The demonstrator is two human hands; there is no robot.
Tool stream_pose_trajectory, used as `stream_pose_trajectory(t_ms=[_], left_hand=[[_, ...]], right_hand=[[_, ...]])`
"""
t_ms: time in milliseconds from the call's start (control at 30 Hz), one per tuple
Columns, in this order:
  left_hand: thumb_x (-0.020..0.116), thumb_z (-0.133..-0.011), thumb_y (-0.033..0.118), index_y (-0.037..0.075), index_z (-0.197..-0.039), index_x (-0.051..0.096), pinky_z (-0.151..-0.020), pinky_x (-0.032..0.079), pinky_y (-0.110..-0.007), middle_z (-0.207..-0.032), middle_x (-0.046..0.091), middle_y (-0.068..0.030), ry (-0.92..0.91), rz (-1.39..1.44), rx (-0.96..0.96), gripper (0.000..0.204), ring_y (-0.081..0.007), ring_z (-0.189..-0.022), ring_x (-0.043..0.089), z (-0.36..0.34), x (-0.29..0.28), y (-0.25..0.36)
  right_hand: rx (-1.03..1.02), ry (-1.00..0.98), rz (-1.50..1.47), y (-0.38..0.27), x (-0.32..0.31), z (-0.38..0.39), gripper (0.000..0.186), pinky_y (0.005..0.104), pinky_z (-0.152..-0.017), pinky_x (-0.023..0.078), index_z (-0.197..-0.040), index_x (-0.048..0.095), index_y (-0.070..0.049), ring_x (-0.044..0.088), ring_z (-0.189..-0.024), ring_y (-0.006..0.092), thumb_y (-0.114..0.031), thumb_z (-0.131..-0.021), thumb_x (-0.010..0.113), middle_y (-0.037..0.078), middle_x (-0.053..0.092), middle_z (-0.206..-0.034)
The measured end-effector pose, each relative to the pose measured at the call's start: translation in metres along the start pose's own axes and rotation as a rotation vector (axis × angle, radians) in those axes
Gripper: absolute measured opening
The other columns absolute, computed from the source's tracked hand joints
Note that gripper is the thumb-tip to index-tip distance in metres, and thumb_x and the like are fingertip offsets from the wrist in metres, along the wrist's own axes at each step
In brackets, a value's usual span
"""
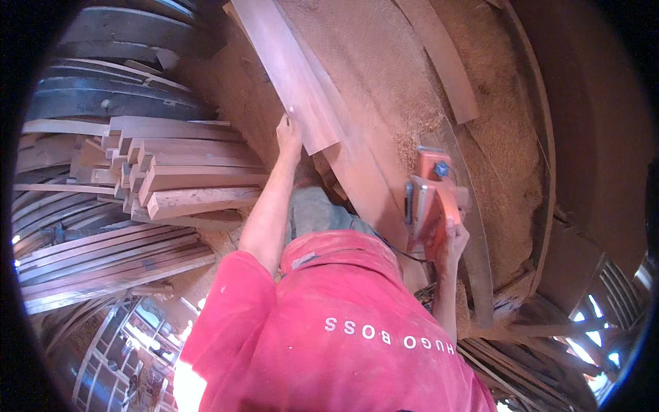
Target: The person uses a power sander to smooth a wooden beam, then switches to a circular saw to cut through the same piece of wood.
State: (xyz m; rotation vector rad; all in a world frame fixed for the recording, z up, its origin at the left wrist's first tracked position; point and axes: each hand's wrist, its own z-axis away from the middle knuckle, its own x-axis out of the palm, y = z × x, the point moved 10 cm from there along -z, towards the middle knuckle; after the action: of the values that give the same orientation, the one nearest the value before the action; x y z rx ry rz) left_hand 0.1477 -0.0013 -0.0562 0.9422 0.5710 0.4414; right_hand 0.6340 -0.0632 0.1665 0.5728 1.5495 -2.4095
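My left hand is closed on the left edge of a pale reddish board, near its lower end. The board lies angled over a second, longer plank on a sawdust-covered surface. In my right hand is an orange electric hand planer with a blue knob, gripped by its handle. The planer is slightly blurred, to the right of the long plank; whether it touches the wood, I cannot tell. A dark cord runs from its rear toward my body.
Stacked timber and bundles of long boards fill the left. Dark curved pieces lie at upper left. A loose curved board lies upper right amid sawdust. More strips are at lower right.
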Motion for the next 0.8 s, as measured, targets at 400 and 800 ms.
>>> stream_pose_trajectory(t_ms=[400,800], left_hand=[[0.043,-0.104,0.057,0.004,-0.151,0.042,-0.105,0.046,-0.048,-0.152,0.042,-0.0251,-0.180,0.524,-0.521,0.071,-0.0340,-0.128,0.053,0.026,-0.019,-0.072],[0.039,-0.105,0.058,0.001,-0.153,0.038,-0.104,0.046,-0.043,-0.156,0.038,-0.0209,-0.331,0.471,-0.454,0.075,-0.0310,-0.131,0.050,0.024,-0.012,-0.066]], right_hand=[[-0.097,-0.535,0.007,-0.028,0.213,-0.043,0.040,0.0359,-0.066,0.049,-0.104,0.066,0.002,0.061,-0.070,0.0185,-0.037,-0.098,0.061,0.014,0.063,-0.077],[-0.126,-0.578,0.149,-0.011,0.214,-0.034,0.043,0.0395,-0.066,0.050,-0.106,0.069,0.000,0.066,-0.070,0.0274,-0.040,-0.093,0.065,0.018,0.064,-0.077]])
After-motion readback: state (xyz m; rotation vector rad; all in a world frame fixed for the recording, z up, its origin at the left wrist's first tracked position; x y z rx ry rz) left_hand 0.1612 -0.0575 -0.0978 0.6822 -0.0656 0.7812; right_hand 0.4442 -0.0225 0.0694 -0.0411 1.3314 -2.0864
